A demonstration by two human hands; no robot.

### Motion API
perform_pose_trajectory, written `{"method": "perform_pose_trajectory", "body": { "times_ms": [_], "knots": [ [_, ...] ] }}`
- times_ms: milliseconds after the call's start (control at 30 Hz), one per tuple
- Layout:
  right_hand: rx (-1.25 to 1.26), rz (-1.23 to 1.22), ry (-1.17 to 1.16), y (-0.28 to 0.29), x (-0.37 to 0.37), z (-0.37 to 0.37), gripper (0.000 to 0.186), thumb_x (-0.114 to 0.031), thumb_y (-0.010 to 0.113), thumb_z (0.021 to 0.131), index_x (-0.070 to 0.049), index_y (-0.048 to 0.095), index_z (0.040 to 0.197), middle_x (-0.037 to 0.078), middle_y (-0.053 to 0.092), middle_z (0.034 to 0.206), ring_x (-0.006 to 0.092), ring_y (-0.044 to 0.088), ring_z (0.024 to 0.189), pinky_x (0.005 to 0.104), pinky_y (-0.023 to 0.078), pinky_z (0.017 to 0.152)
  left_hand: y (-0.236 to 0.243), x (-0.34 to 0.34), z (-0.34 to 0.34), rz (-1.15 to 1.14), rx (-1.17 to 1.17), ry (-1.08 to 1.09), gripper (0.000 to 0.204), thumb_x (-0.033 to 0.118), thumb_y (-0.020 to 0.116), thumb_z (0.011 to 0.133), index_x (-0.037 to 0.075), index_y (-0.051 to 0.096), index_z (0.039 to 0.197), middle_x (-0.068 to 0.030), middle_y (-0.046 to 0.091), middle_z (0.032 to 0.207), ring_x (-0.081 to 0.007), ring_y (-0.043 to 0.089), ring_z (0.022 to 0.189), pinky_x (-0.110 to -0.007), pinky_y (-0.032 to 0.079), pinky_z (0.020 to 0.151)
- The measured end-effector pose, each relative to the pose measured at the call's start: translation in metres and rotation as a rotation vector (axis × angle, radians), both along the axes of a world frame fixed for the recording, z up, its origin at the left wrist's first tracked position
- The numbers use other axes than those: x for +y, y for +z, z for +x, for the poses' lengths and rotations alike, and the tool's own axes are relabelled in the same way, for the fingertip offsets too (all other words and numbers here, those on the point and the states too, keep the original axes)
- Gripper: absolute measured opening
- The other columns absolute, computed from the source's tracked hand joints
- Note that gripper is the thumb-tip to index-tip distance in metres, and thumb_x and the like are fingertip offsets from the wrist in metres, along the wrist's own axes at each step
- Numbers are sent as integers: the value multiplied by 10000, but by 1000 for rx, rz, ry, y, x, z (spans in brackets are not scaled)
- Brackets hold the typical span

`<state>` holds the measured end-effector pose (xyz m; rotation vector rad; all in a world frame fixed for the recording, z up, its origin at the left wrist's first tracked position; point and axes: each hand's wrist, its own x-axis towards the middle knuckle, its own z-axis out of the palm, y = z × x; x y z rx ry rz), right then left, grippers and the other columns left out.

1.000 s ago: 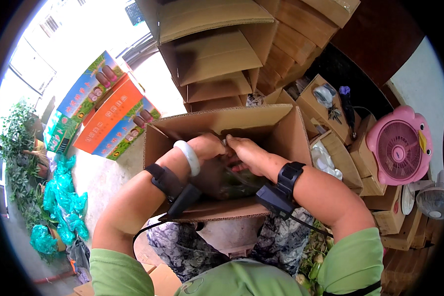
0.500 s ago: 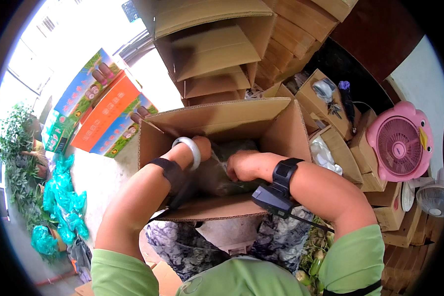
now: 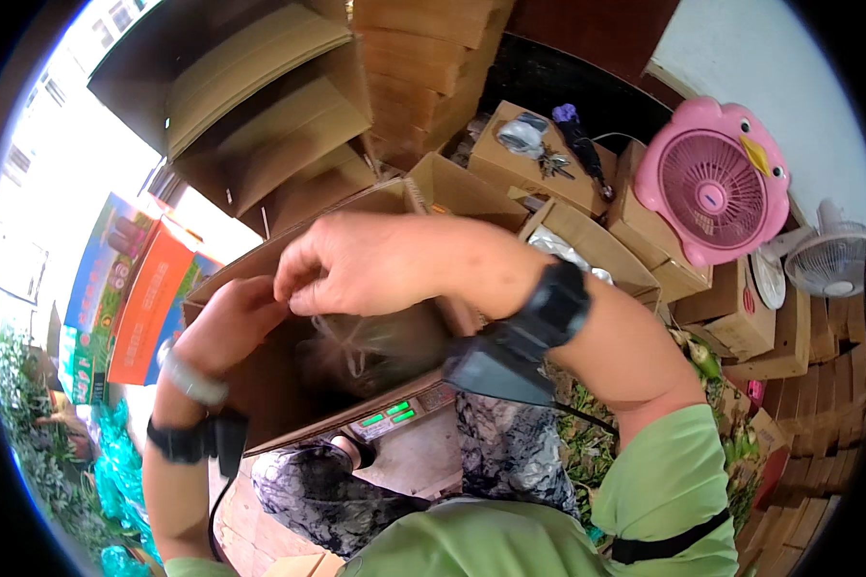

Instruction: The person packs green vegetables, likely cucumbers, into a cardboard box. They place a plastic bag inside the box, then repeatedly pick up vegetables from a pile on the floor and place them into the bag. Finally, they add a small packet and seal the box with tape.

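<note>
An open brown cardboard box (image 3: 380,204) sits tilted in front of me. Down inside it lies a clear plastic bag (image 3: 356,356) with its top twisted or knotted; the contents are too dark and blurred to make out. Both my hands are above the box's left part, apart from the bag. My left hand (image 3: 236,322) has its fingertips pinched together. Against them my right hand (image 3: 356,264) curls its thumb and fingers, partly covering the left fingertips. Anything between the fingers is hidden.
Beneath the near rim shows a scale panel (image 3: 390,415) with green lit displays. Stacked open boxes (image 3: 260,125) rise behind, and printed cartons (image 3: 144,298) stand left. To the right are small boxes, a pink fan (image 3: 712,183), a white fan (image 3: 827,258) and green vegetables (image 3: 702,356).
My hands have come up out of the box, off the bag, and moved left together. The view has swung right, and the scale panel now shows.
</note>
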<state>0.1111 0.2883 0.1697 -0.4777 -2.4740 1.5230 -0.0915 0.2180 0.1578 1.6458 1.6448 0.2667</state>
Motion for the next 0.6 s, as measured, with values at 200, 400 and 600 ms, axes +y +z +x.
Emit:
{"method": "perform_pose_trajectory", "body": {
  "times_ms": [200,400,600],
  "knots": [
    [142,-24,-288,9,-9,118,243,-93,561,849,-5,587,1075,58,626,977,118,565,906,254,457,804,8,-96,4,550,54,271,265,-42,476,821,-38,572,1068,-136,590,1039,-203,569,937,-283,433,826],
    [32,-249,-770,-128,-37,236,250,-126,560,869,-20,575,1094,0,604,927,86,546,823,243,455,771,-47,-142,11,762,223,475,257,-5,463,836,-27,578,1065,-141,578,1060,-280,505,1079,-362,364,945],
    [-296,-244,-1081,-260,-81,292,188,-120,585,812,-37,632,974,143,655,847,214,617,790,309,472,722,-53,-141,16,724,392,485,246,57,430,879,-22,582,1055,-154,564,1070,-306,487,1090,-388,351,948]
  ]
}}
